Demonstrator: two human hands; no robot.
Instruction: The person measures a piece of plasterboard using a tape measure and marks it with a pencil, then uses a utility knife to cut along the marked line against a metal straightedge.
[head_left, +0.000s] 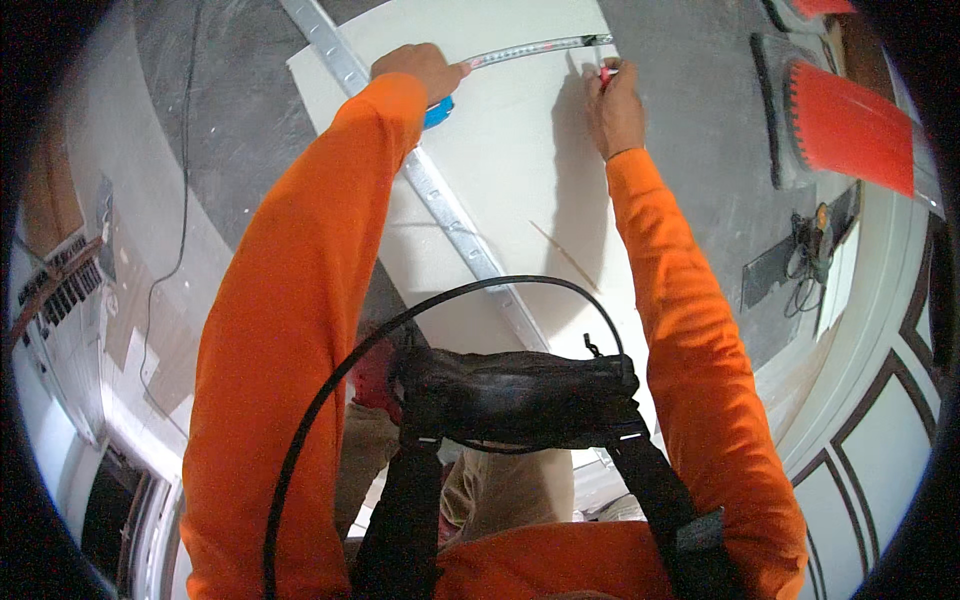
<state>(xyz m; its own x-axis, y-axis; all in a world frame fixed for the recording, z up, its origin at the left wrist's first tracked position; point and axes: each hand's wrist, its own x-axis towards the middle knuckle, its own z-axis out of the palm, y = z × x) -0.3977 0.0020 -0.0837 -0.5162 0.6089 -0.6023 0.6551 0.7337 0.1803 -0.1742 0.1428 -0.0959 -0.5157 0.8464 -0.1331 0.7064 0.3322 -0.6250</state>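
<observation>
My left hand (420, 68) grips a blue tape measure (438, 112) on a white board (520, 160) lying on the floor. Its metal blade (530, 50) is drawn out to the right across the board's far part. My right hand (614, 105) holds a red pencil (603, 72) with the tip against the board, right by the blade's far end. A long metal straightedge (445, 205) lies diagonally across the board under my left arm. Both arms wear orange sleeves.
A red dustpan with a black brush (840, 125) lies on the grey floor at the right. A small tool with cords (815, 255) sits below it. A black cable (180, 200) runs along the floor at the left. A black chest pouch (515, 395) hangs below me.
</observation>
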